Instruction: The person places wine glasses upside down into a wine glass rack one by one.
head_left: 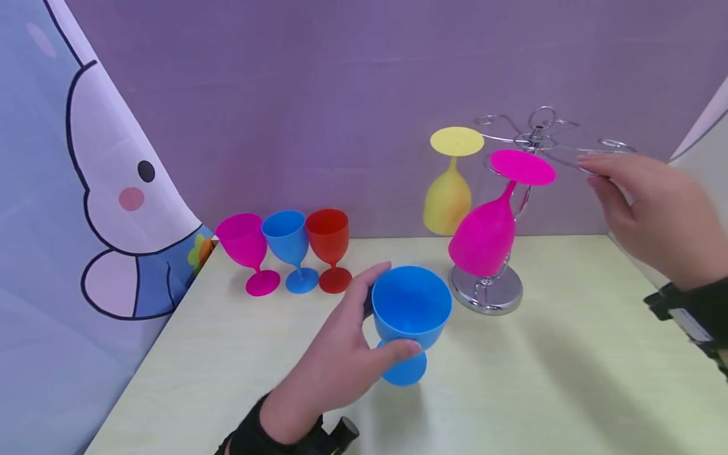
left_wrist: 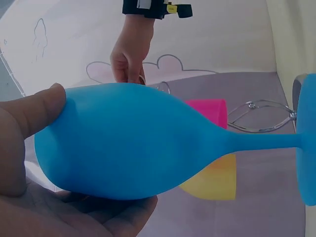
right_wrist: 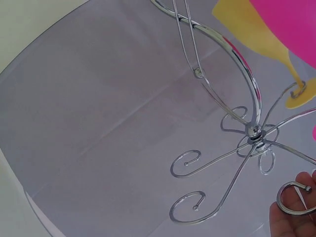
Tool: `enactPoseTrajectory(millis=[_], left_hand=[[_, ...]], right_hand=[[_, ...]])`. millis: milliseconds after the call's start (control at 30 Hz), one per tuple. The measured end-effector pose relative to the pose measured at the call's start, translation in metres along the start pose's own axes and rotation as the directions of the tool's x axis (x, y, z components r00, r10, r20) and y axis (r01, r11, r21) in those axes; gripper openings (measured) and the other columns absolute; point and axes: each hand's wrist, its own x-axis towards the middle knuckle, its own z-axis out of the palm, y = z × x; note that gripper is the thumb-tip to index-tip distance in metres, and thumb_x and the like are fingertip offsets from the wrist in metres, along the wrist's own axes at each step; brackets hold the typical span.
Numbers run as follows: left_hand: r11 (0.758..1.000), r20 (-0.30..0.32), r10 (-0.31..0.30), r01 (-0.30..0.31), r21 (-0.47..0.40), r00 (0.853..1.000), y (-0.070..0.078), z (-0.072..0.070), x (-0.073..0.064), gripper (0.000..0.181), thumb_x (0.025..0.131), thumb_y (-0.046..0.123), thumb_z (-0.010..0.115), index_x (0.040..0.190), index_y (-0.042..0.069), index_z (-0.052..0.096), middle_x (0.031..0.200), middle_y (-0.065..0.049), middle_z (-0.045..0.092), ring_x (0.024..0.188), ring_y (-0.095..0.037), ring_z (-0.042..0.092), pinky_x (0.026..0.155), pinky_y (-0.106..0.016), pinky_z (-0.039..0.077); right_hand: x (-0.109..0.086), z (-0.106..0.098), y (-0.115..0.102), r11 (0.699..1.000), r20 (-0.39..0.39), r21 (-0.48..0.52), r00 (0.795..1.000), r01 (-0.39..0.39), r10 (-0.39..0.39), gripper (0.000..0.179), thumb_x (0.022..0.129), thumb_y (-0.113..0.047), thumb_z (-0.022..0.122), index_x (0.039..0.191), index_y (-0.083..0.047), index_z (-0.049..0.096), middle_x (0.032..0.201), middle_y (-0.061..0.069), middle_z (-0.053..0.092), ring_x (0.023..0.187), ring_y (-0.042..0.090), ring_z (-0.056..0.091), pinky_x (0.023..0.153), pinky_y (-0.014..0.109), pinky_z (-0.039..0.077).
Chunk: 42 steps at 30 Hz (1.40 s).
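Note:
My left hand [head_left: 341, 363] grips a blue plastic goblet [head_left: 412, 309] by its bowl, thumb on the near side. The goblet is mouth up, tilted toward me, above the table. At the right, my right hand [head_left: 665, 208] pinches a curled wire arm of the chrome goblet rack [head_left: 537, 140]; the right wrist view shows fingers [right_wrist: 291, 217] behind that curl. A magenta goblet [head_left: 486, 237] and a yellow goblet [head_left: 447, 202] hang upside down by their feet from the rack. Other wire arms carry nothing. In the left wrist view the blue goblet [left_wrist: 123, 140] hides part of the rack.
Standing upright at the back left of the pale table [head_left: 256, 360] are a magenta goblet [head_left: 241, 240], a blue goblet [head_left: 286, 237] and a red goblet [head_left: 328, 235]. The rack's round chrome base [head_left: 495, 302] rests right of centre. A purple backdrop [head_left: 313, 114] rises behind.

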Motion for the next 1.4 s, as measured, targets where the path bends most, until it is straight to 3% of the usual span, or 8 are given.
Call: enactPoseTrajectory(millis=[200,433,667,800,1133,1400], left_hand=[[0.999,0.038,-0.007,0.008,-0.039,0.999,0.004,0.005,-0.005,0.094,0.075,0.041,0.082,0.149,0.038,0.023,0.143,0.011,0.040,0.131,-0.022,0.041,0.085,-0.040,0.056],[0.997,0.066,-0.047,0.050,-0.054,0.997,0.010,0.008,-0.010,0.095,0.074,0.040,0.083,0.148,0.040,0.024,0.141,0.012,0.041,0.130,-0.023,0.042,0.082,-0.039,0.057],[0.996,0.091,-0.040,0.047,-0.075,0.995,0.012,0.013,-0.011,0.094,0.074,0.040,0.083,0.148,0.038,0.025,0.141,0.011,0.042,0.129,-0.025,0.043,0.082,-0.041,0.057],[0.996,0.102,-0.059,0.066,-0.067,0.993,0.013,0.017,-0.011,0.094,0.074,0.041,0.083,0.147,0.040,0.025,0.141,0.011,0.042,0.130,-0.026,0.042,0.082,-0.042,0.057],[0.995,0.115,-0.074,0.081,-0.060,0.991,0.016,0.020,-0.012,0.093,0.073,0.040,0.084,0.146,0.042,0.025,0.141,0.010,0.042,0.130,-0.027,0.042,0.081,-0.043,0.057],[0.994,0.126,-0.080,0.089,-0.060,0.989,0.017,0.021,-0.011,0.093,0.073,0.038,0.084,0.146,0.041,0.026,0.140,0.011,0.042,0.129,-0.027,0.043,0.080,-0.042,0.058]], right_hand=[[0.001,0.003,-0.003,1.000,-0.021,0.021,1.000,0.002,-0.002,0.033,0.095,-0.004,0.059,0.128,-0.003,0.062,0.111,0.021,0.066,0.097,0.038,0.059,0.078,0.060,0.051],[0.000,0.007,-0.012,0.997,-0.080,0.079,0.996,-0.020,0.027,0.032,0.098,-0.010,0.057,0.128,-0.005,0.063,0.111,0.019,0.066,0.099,0.035,0.058,0.082,0.058,0.050],[0.002,0.012,-0.024,0.993,-0.131,0.104,0.989,-0.061,0.075,0.028,0.097,-0.012,0.057,0.121,-0.002,0.066,0.107,0.021,0.067,0.098,0.038,0.054,0.081,0.054,0.044],[0.003,0.015,-0.031,0.989,-0.153,0.125,0.983,-0.080,0.099,0.028,0.097,-0.014,0.059,0.120,-0.002,0.068,0.108,0.022,0.067,0.101,0.039,0.054,0.087,0.055,0.042],[0.008,0.020,-0.045,0.980,-0.117,0.133,0.979,-0.149,0.165,0.034,0.098,-0.018,0.059,0.128,-0.003,0.063,0.115,0.024,0.066,0.110,0.040,0.052,0.096,0.059,0.042],[0.013,0.026,-0.051,0.988,-0.127,0.095,0.983,-0.123,0.135,0.036,0.099,-0.022,0.057,0.130,-0.005,0.063,0.119,0.022,0.065,0.116,0.040,0.053,0.104,0.054,0.040]])
